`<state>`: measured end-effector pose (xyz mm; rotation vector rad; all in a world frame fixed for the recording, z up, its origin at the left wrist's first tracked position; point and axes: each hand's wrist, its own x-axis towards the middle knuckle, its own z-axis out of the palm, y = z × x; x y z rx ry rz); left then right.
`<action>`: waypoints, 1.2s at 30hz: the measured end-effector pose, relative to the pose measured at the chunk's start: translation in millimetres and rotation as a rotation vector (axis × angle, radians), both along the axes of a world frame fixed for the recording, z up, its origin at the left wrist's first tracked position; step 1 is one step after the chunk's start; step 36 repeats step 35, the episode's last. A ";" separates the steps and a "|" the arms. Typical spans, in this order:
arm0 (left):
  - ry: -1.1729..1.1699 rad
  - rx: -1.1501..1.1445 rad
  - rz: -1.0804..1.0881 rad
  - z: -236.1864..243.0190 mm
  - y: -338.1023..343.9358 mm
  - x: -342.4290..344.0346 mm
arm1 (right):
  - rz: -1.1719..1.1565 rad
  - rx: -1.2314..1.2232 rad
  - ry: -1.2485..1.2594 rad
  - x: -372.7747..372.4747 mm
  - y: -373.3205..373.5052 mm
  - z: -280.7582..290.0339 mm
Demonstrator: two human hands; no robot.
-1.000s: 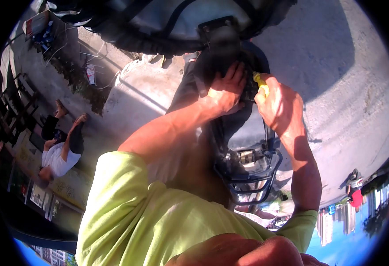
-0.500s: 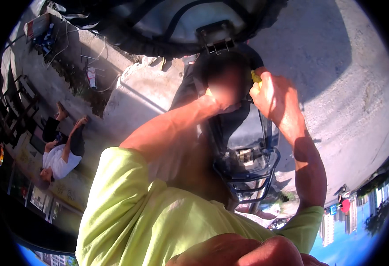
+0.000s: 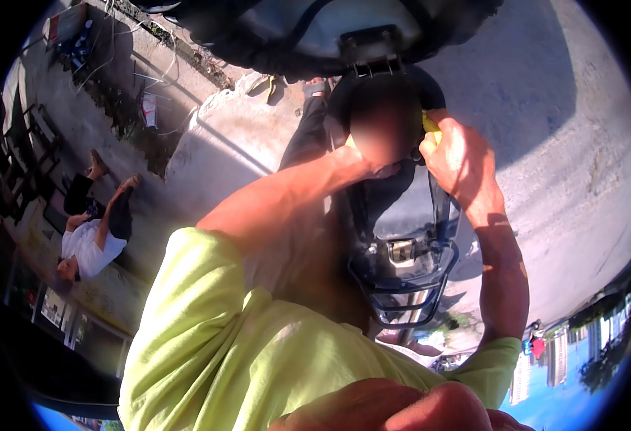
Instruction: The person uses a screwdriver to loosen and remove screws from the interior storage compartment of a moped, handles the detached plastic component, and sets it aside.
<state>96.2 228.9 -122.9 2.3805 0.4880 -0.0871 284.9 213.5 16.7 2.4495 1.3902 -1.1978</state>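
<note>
My right hand (image 3: 463, 159) is closed, thumb and fingers pinched round a small yellow piece (image 3: 431, 126) whose kind I cannot make out. It sits at the right edge of a dark round part below a metal hinge (image 3: 377, 66). Across from it, my left hand (image 3: 362, 156) reaches in from the left; a dark blur hides its fingers and whatever they touch. Above the hinge, a raised black panel (image 3: 287, 54), looking like the underside of a motorbike seat, fills the top. Below my hands runs a dark frame ending in a tubular rear rack (image 3: 405, 316).
A person in a white top (image 3: 93, 251) sits at the left, legs bent. Farther up on that side are a dug strip of soil (image 3: 125, 129) and loose cables. Sunlit concrete (image 3: 574, 187) spreads to the right, partly shaded. Tall buildings (image 3: 558, 359) stand at the lower right.
The view has shifted slightly, so the bike parts and both hands appear a little farther right. My hands keep about the same places on the bike, the right still pinching the yellow piece.
</note>
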 end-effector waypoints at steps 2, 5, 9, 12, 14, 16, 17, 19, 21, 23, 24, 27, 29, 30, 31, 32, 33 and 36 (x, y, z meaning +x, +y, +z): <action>-0.027 0.035 -0.005 -1.7 -0.8 -0.7 | 0.020 -0.017 0.014 3.3 6.0 0.7; -0.010 0.050 -0.006 -5.3 -2.7 1.5 | 0.042 -0.025 0.038 8.2 7.1 2.7; 0.090 -0.014 -0.073 11.1 11.0 7.5 | 0.047 -0.112 0.046 11.6 17.1 5.7; 0.130 -0.056 -0.085 16.2 14.9 7.1 | 0.035 -0.148 0.062 7.8 25.8 10.8; 0.120 -0.069 -0.059 12.7 11.3 6.6 | 0.024 -0.138 0.072 6.4 28.7 15.3; 0.101 -0.067 -0.030 8.5 6.5 6.2 | 0.042 -0.158 0.066 6.6 31.7 15.1; 0.112 -0.055 -0.040 10.3 7.1 7.7 | 0.049 -0.167 0.058 8.1 32.5 15.7; 0.133 -0.029 -0.066 14.1 7.9 9.8 | 0.062 -0.168 0.051 10.6 31.2 16.9; 0.085 -0.006 -0.070 4.3 5.6 4.3 | 0.078 -0.125 0.028 13.5 25.9 18.6; 0.139 -0.015 -0.103 1.9 6.0 3.9 | 0.092 -0.042 0.000 17.2 8.1 22.4; 0.217 -0.034 -0.133 4.6 8.4 6.5 | 0.027 -0.006 -0.001 17.4 -0.1 28.1; 0.288 -0.084 -0.148 6.9 9.0 4.6 | -0.239 0.112 0.037 16.4 -31.0 47.2; 0.204 -0.089 -0.120 -2.7 1.6 1.7 | -0.505 0.200 0.126 14.3 -68.7 41.8; 0.130 -0.076 -0.090 -17.2 -5.6 -3.7 | -0.528 0.324 0.122 12.5 -95.3 28.9; 0.105 -0.065 -0.079 -20.3 -6.8 -5.6 | -0.635 0.303 0.190 7.9 -112.3 22.4; 0.076 -0.057 -0.070 -22.6 -7.8 -6.8 | -0.741 0.279 0.256 2.4 -126.5 21.2; 0.094 -0.049 -0.081 -16.0 -4.0 -4.8 | -0.849 0.258 0.323 -3.0 -142.3 18.2; 0.119 -0.087 -0.077 -13.6 -2.8 -5.0 | -0.973 0.430 0.586 -10.4 -178.1 6.0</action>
